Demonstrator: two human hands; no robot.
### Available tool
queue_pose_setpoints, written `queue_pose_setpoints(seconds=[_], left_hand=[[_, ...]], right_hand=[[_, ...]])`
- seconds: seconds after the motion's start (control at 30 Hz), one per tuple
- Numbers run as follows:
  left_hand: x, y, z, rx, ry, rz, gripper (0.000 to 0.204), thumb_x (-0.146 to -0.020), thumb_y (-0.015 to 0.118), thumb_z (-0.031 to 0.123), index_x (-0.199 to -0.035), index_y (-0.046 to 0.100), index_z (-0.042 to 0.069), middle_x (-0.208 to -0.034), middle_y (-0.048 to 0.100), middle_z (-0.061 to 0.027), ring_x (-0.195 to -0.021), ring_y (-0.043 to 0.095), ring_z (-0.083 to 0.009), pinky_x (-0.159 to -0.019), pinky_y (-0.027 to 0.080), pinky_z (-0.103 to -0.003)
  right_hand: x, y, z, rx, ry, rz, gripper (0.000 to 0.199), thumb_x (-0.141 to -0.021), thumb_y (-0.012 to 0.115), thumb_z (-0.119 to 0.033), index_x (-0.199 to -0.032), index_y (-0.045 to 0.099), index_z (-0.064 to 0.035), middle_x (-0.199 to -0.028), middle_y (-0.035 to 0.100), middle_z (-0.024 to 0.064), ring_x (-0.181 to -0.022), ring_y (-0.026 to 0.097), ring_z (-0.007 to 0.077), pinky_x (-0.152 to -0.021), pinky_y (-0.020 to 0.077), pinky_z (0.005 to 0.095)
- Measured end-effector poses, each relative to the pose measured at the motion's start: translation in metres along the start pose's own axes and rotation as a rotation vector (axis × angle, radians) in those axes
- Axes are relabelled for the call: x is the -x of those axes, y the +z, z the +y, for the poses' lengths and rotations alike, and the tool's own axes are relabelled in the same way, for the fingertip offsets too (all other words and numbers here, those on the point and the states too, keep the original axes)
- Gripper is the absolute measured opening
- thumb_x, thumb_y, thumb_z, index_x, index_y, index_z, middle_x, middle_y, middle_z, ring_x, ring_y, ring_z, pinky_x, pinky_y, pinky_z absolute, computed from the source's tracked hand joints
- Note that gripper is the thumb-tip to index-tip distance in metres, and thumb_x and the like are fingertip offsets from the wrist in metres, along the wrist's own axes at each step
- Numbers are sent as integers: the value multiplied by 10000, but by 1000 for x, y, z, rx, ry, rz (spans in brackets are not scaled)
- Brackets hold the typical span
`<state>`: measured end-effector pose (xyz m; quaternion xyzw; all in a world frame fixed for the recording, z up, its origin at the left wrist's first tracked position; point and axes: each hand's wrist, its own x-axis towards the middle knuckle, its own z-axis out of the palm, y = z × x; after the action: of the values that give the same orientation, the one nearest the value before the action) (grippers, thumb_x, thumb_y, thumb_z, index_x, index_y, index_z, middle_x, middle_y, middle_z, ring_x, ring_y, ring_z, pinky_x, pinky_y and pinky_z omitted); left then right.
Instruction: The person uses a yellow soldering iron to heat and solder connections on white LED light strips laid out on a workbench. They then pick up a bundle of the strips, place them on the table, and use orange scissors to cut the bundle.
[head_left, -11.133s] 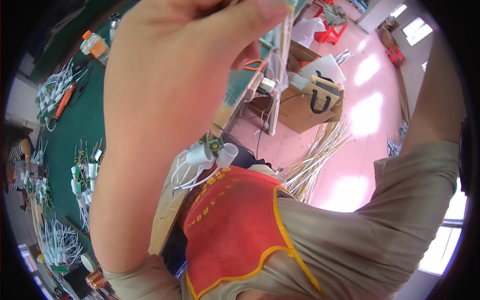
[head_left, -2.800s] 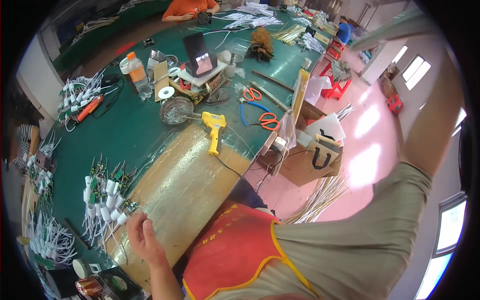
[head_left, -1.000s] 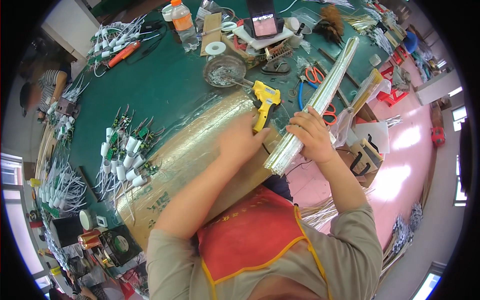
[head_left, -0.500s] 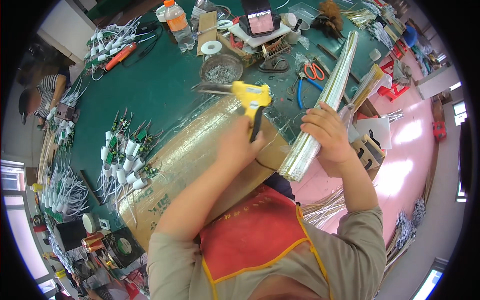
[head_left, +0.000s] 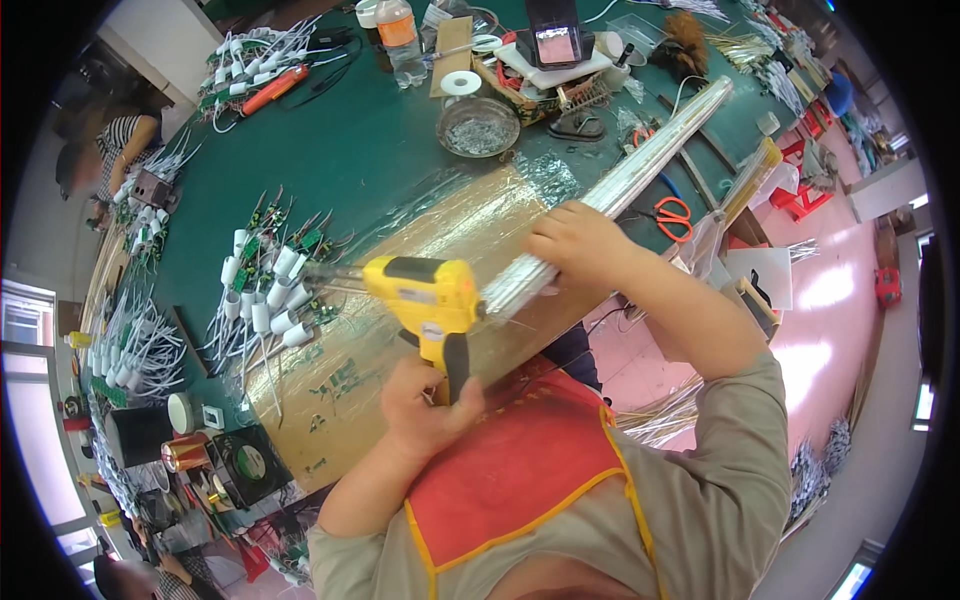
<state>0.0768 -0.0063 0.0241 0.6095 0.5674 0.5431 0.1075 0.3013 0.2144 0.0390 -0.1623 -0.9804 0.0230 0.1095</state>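
My left hand [head_left: 425,405] is closed around the grip of a yellow and black soldering gun [head_left: 425,290]. Its metal tip points left, towards a pile of white cylindrical pieces with wires and small green boards [head_left: 265,305]. My right hand [head_left: 585,245] grips a bundle of long silvery-white strips [head_left: 660,140] from above. The bundle slants from the middle of the worktop up to the far right. Its near end lies just right of the gun's body. Beneath it is a sheet of brown cardboard [head_left: 370,330] under shiny film.
A shallow bowl of metal scraps [head_left: 478,128] and a white spool [head_left: 461,83] stand farther back. Orange-handled scissors [head_left: 673,218] lie right of the bundle. A bottle [head_left: 403,45] stands at the back, near an orange tool [head_left: 273,90]. Another person [head_left: 115,150] sits at the far left.
The soldering gun in my left hand has swung down and left, nearer me. My right hand has slid the strip bundle left, and its near end now lies over the cardboard.
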Motion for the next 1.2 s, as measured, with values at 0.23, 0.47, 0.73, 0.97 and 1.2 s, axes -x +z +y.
queue_pose_setpoints(seconds=[0.23, 0.47, 0.73, 0.97, 1.2], left_hand=[[-50, 12, 37, -125, -35, -224, 320, -714, 823, 243, -791, 555, 86, -755, 571, -108, -640, 587, -319, -565, 469, -416], [-86, 51, 28, -184, -22, -186, 400, -752, 817, 280, -954, 538, 77, -801, 586, -130, -672, 592, -276, -617, 490, -392], [-149, 112, -11, -160, -50, -330, 347, -815, 745, 265, -996, 538, 54, -827, 619, -159, -766, 619, -350, -694, 483, -438], [-184, 140, -37, -230, -149, -637, 379, -822, 734, 288, -1062, 557, 53, -977, 669, -203, -919, 656, -384, -798, 502, -469], [-171, 142, -66, -248, -198, -628, 502, -830, 754, 351, -1180, 572, 41, -1088, 686, -192, -996, 660, -385, -868, 514, -456]], right_hand=[[-21, 51, -6, -231, 37, 287, 546, -656, 786, -338, -1112, 618, -89, -1014, 653, 78, -977, 623, 258, -862, 449, 409], [6, 16, 0, -157, 251, 191, 488, -792, 748, -325, -1208, 642, -95, -1154, 664, 107, -1124, 611, 295, -1048, 430, 485], [60, -29, -9, -635, 890, 613, 211, -934, 676, -140, -1103, 689, -14, -969, 702, 56, -907, 654, 113, -825, 505, 263], [74, -11, -13, -791, 986, 544, 222, -923, 700, -189, -1057, 694, -12, -934, 712, 77, -846, 670, 135, -801, 521, 285], [116, -4, 29, -400, 1123, 463, 176, -905, 654, -152, -1052, 698, -67, -996, 715, 96, -932, 686, 228, -840, 531, 353]])
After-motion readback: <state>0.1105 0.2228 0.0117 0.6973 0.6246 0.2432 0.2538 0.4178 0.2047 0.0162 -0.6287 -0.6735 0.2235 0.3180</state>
